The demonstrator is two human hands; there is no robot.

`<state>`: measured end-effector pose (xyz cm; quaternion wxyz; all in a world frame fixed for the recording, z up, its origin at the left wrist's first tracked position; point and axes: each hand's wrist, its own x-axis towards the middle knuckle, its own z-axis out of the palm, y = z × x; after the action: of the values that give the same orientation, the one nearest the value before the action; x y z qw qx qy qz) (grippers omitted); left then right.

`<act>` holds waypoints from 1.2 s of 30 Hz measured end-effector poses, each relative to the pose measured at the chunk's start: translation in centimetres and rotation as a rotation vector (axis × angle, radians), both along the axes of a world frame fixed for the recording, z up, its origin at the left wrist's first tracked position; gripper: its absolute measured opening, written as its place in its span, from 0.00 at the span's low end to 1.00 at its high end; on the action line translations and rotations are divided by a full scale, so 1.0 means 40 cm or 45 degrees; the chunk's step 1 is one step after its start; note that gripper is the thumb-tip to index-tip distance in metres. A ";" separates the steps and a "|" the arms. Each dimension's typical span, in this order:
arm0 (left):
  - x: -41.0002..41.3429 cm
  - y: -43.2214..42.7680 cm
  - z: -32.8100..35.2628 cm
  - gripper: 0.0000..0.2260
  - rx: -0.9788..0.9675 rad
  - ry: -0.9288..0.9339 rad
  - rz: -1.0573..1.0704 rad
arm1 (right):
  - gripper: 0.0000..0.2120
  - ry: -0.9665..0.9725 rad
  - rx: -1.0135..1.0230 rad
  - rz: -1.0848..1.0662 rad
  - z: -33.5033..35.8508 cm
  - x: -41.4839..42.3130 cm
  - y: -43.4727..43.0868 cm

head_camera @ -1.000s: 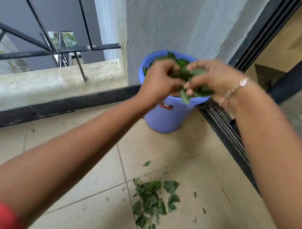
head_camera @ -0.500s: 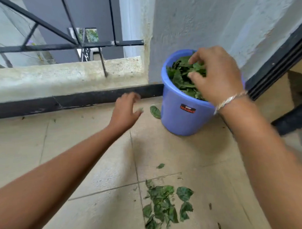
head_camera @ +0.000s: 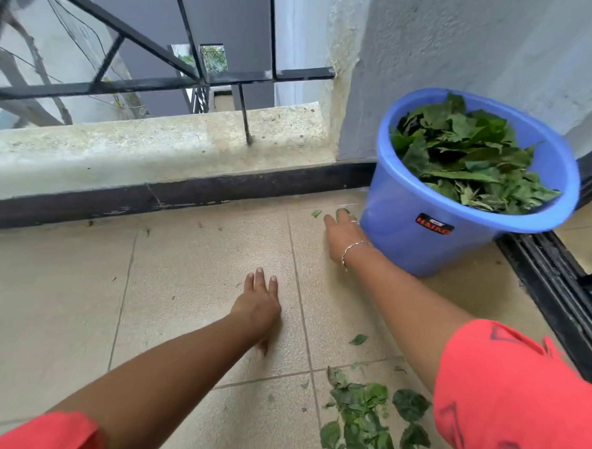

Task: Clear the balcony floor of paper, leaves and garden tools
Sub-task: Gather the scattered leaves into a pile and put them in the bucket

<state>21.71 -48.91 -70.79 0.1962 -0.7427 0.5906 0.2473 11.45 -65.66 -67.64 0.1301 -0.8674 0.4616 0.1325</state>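
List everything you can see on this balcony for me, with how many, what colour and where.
bucket: one, blue, far right against the wall, full of green leaves
leaf pile: one, green, on the floor tiles at the bottom
stray leaves: a few, green, scattered on the tiles
railing: one, black, above the concrete ledge
left hand: flat on the tiles, empty
right hand: reaching for a small leaf beside the bucket; a bracelet on the wrist
sleeves: two, red
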 end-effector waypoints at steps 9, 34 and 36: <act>-0.010 -0.031 0.009 0.34 0.141 0.024 0.071 | 0.31 0.134 0.047 0.102 -0.066 0.077 -0.090; -0.016 0.018 0.068 0.51 0.115 -0.053 0.011 | 0.22 -0.604 0.039 -0.144 -0.045 -0.400 0.609; -0.065 0.032 0.073 0.41 0.010 -0.092 -0.040 | 0.17 -0.545 0.113 -0.064 -0.057 -0.421 0.712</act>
<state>19.12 -47.62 -67.88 0.2242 -0.7410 0.5936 0.2198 -5.40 -37.17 -69.92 0.2664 -0.8574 0.4387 -0.0376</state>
